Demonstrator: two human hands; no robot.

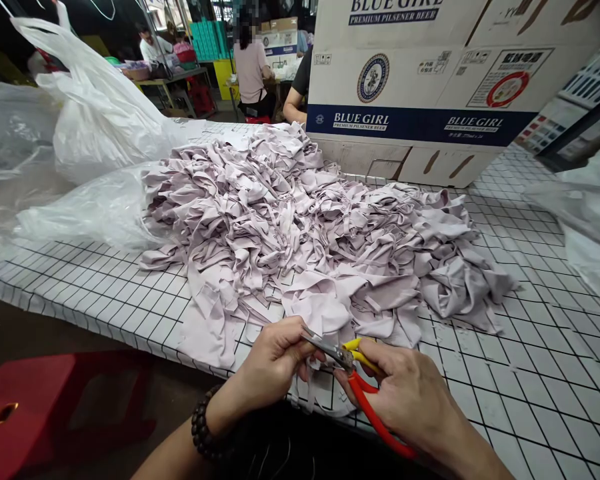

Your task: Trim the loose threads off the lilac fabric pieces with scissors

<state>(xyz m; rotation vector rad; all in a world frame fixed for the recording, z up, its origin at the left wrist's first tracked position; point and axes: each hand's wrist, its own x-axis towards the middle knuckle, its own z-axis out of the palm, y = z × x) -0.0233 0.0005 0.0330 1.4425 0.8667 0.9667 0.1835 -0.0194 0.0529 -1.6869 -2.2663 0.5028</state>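
My right hand [410, 387] grips a pair of scissors [341, 357] with one red and one yellow handle, the fingers partly inside the loops. The metal blades point left, their tips at the fingers of my left hand [275, 357]. That hand is closed in a pinch on a small piece of pale fabric [311, 393], which hangs below the fingers and is mostly hidden. Just beyond both hands lies a large heap of pale pinkish-lilac fabric pieces [290, 227] with thin straps. Dark beads circle my left wrist.
The heap rests on a white table with a black grid [540, 333]. Clear plastic bags [105, 120] stand at the left, and another plastic bag [593, 220] at the right. A tall cardboard box [410, 127] stands behind. A red stool [30, 400] is lower left. Several people sit further back.
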